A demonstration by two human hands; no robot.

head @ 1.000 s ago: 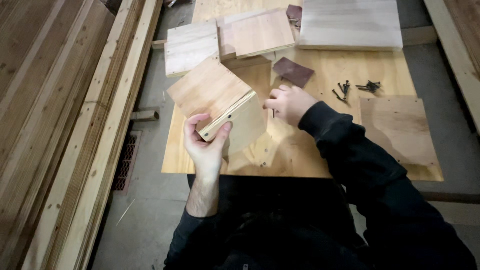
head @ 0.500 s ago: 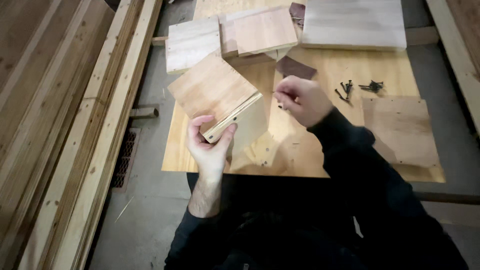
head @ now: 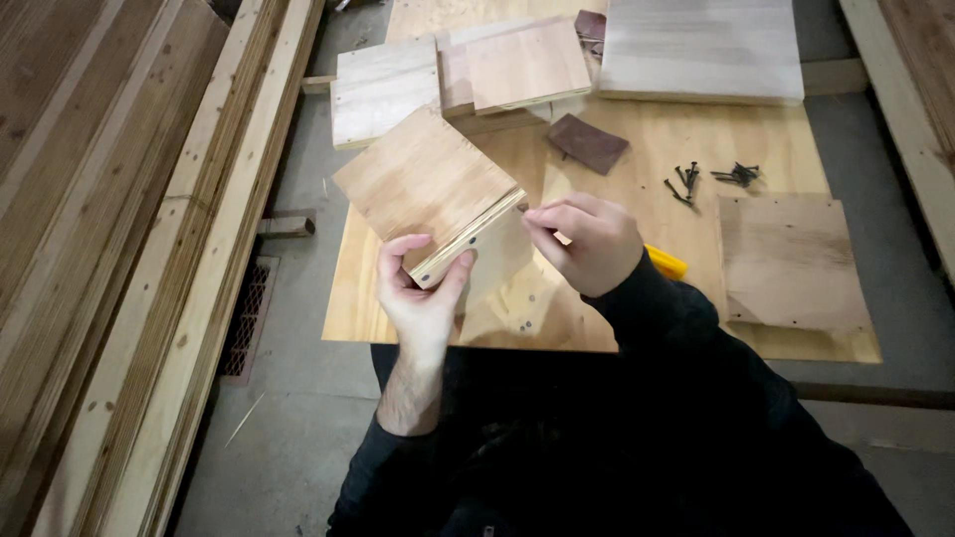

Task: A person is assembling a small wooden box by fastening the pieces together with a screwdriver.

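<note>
The left hand point(head: 423, 293) grips the near corner of a plywood square point(head: 428, 189), tilted above the plywood sheet's point(head: 617, 149) left edge. The right hand point(head: 587, 242) pinches closed at its edge (contents unclear). Screws point(head: 708, 181) lie toward the right.

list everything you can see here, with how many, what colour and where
plywood square: one, light tan, gripped at its near corner
plywood base sheet: one, pale yellow, under everything
small wood panels: about three, pale, stacked at the far left of the sheet
large board: one, whitish, far right
thin brown panel: one, right side of sheet
sandpaper piece: one, dark maroon, mid sheet
screws: small cluster, black, right of sandpaper
yellow object: one, mostly hidden behind right wrist
stacked planks: many, brown, left
left hand: holds the plywood square
right hand: fingers pinched at the square's edge
</note>
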